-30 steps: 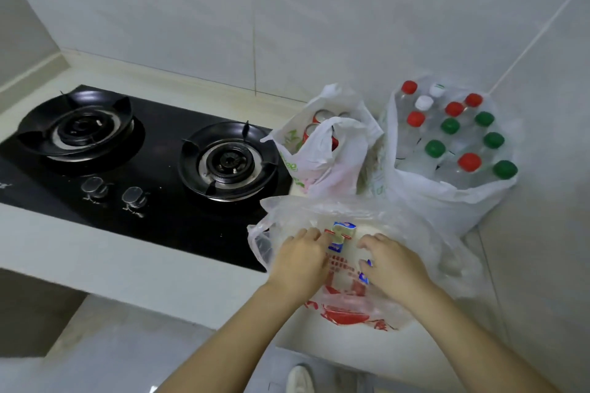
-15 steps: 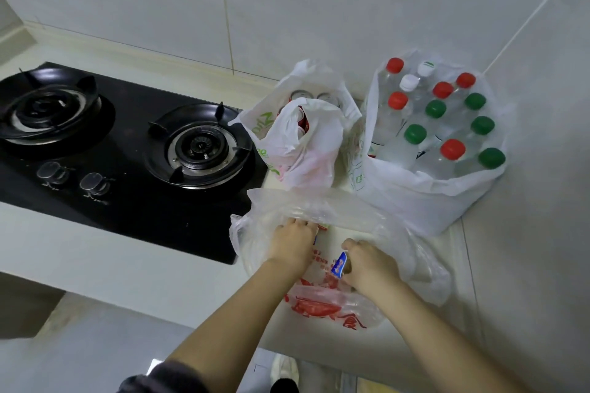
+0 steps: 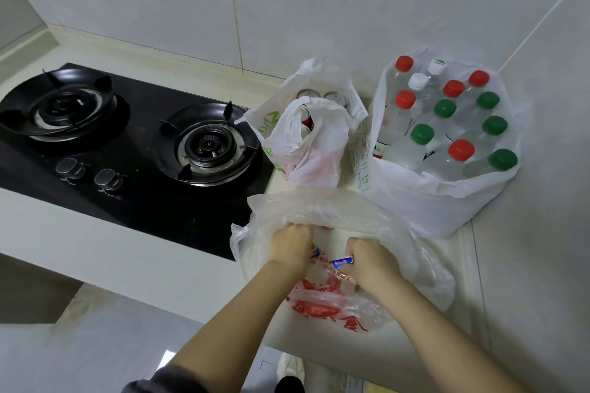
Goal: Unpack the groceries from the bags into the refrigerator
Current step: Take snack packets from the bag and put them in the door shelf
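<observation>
Overhead, a white counter (image 3: 95, 242) holds a black hob (image 3: 143, 201) at 9 o'clock, a bottle bag (image 3: 431, 201) at 2 and a can bag (image 3: 319, 153) at 12 of the clear bag (image 3: 415, 252), where the right hand (image 3: 372, 265) clutches a blue packet (image 3: 342, 262); the left hand (image 3: 289, 249) has curled fingers, its grip hidden.

The thin clear plastic bag with red print (image 3: 399, 233) is crinkled and glossy, the blue-and-white wrapper (image 3: 343, 262) shiny too — the white plastic bags (image 3: 319, 153) behind look matt. Clear plastic bottles (image 3: 402, 150) carry smooth caps. The black gas hob (image 3: 143, 198) is glossy, its burner ring (image 3: 207, 145) dull metal; the pale desk (image 3: 95, 249) smooth.
</observation>
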